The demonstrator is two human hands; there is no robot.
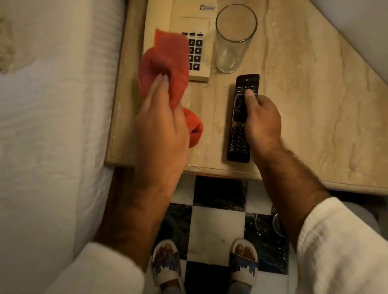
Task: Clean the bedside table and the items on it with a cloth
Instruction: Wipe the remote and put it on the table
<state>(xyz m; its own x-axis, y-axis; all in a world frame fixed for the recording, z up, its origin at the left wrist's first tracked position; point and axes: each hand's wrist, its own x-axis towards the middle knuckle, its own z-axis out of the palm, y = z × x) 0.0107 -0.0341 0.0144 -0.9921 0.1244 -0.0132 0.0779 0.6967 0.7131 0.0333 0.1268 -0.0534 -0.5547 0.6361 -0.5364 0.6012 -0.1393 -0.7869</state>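
The beige marble bedside table [295,99] fills the upper middle of the head view. My left hand [163,127] grips a red cloth [167,67] that hangs over the near corner of a cream telephone [188,7] and covers part of its keypad. My right hand [259,121] is closed around a black remote control [236,140] lying lengthwise on the table, thumb on its upper buttons. An empty clear drinking glass [233,39] stands upright just beyond the remote, right of the phone.
A bed with white sheets [37,111] presses against the table's left edge. A pale slanted wall or panel [378,48] cuts off the table's far right. Below the table's front edge is a black-and-white checkered floor [215,230] with my slippered feet.
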